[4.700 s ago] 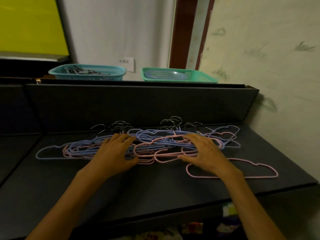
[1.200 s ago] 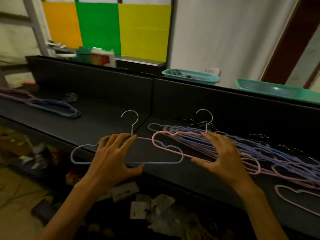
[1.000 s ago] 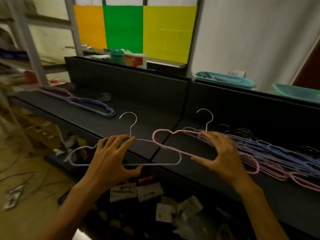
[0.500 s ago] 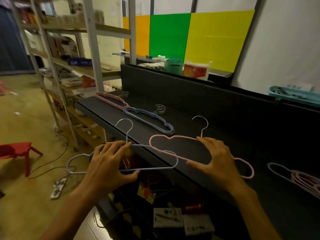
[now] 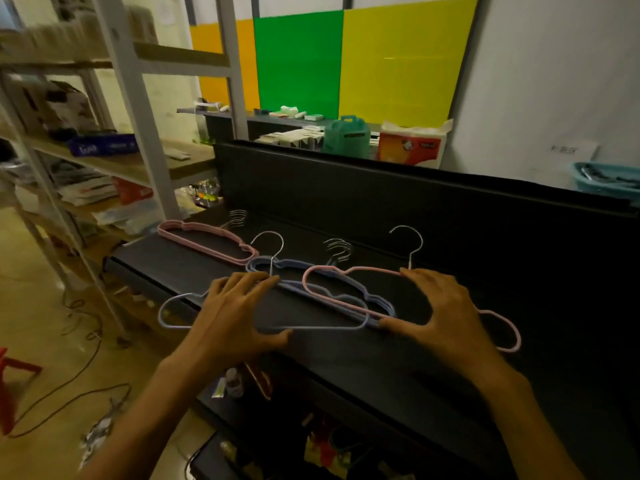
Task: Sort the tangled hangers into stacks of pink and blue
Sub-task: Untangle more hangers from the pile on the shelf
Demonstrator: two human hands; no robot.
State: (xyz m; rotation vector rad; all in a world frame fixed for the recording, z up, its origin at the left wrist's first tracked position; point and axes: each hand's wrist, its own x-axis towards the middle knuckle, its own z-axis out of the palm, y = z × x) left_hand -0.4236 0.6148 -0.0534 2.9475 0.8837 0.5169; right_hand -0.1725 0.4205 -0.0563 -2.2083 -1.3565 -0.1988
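Observation:
My left hand (image 5: 235, 311) grips a blue hanger (image 5: 173, 304) by its middle, its left end jutting past the front edge of the black table (image 5: 433, 368). My right hand (image 5: 445, 308) holds a pink hanger (image 5: 349, 273) with its hook pointing up. Both held hangers hover over a stack of blue hangers (image 5: 298, 266) lying on the table. A stack of pink hangers (image 5: 204, 237) lies further left, near the table's end. The tangled pile is out of view.
A black back panel (image 5: 398, 202) rises behind the table. A metal shelf rack (image 5: 138, 109) with boxes stands at the left. A teal basket (image 5: 606, 180) sits on the panel's top at the right. Cables and a red stool (image 5: 14, 382) lie on the floor.
I have carried both hangers leftward from the tangled pile, which has left the view. The sorted blue and pink stacks have come close, and the held hangers now hover over the blue stack.

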